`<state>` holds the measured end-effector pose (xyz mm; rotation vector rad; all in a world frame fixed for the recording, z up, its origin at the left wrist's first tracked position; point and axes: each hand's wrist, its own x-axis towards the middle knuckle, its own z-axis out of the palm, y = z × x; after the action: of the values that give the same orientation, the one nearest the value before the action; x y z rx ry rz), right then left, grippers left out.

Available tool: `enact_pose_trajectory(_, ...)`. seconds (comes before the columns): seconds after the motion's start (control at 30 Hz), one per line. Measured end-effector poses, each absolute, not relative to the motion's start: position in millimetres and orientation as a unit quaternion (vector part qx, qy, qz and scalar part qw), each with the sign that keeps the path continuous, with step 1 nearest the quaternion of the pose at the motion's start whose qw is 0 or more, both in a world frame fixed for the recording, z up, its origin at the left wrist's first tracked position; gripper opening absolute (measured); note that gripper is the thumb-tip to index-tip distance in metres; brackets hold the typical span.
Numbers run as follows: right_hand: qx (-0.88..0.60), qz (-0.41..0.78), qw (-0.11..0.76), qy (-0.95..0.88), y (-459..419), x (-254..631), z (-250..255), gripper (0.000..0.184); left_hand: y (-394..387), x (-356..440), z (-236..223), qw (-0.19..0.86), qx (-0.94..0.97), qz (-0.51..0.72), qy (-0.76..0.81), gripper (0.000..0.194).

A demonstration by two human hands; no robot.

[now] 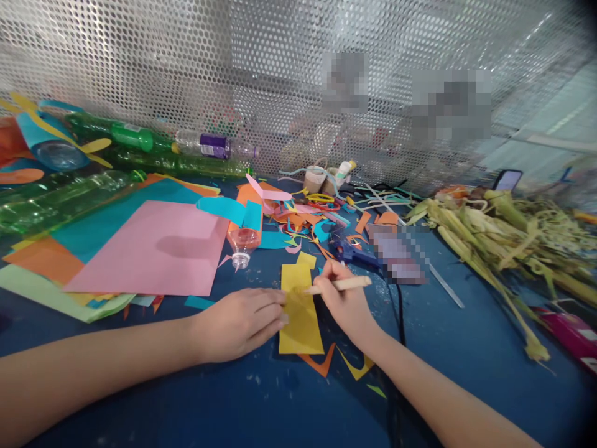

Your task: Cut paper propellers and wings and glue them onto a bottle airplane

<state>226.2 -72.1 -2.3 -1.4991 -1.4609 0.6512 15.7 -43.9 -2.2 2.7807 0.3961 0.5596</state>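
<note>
A strip of yellow paper (301, 330) lies lengthwise in front of me on the blue table. My left hand (245, 320) rests flat, with its fingertips on the strip's left edge. In my right hand (347, 305) is a pale cream pen (352, 283), its tip on the upper half of the strip. A smaller yellow paper piece (306, 260) touches the strip's far end. Just beyond my hands, a cut clear bottle top (243, 246) with coloured paper fins lies neck toward me.
Stacked coloured sheets, pink (156, 249) on top, and green bottles (60, 202) lie left. A blue glue gun (354, 254) with a black cable is beside a phone (396, 255). Corn husks (489, 236) heap at right. Paper scraps (321, 361) lie near the strip. A perforated silvery sheet (186, 68) stands behind.
</note>
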Motion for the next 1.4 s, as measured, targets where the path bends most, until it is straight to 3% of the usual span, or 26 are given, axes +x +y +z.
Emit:
enact_pose_trajectory(0.17,-0.564,0.347,0.541,-0.518,-68.8,229.7,-1.2,0.024,-43.5,13.7,-1.8,0.154,0.953,0.208,0.159,0.022)
enact_pose_trajectory(0.5,-0.489,0.424,0.533,-0.545,-74.0,225.6,4.8,0.02,-38.9,15.1,0.8,0.18,0.927,0.257,0.205,0.017)
enact_pose_trajectory(0.67,-0.506,0.425,0.52,-0.542,-72.8,225.5,0.2,0.027,-33.7,15.3,-0.9,0.213,0.898,0.264,0.281,0.017)
enact_pose_trajectory(0.97,-0.441,0.498,0.559,-0.495,-71.3,228.3,-1.6,0.024,-31.1,15.5,-2.9,0.246,0.883,0.263,0.302,0.015)
enact_pose_trajectory(1.4,-0.438,0.49,0.545,-0.52,-73.5,225.1,-2.2,0.025,-30.6,15.8,-1.7,0.264,0.883,0.236,0.308,0.015)
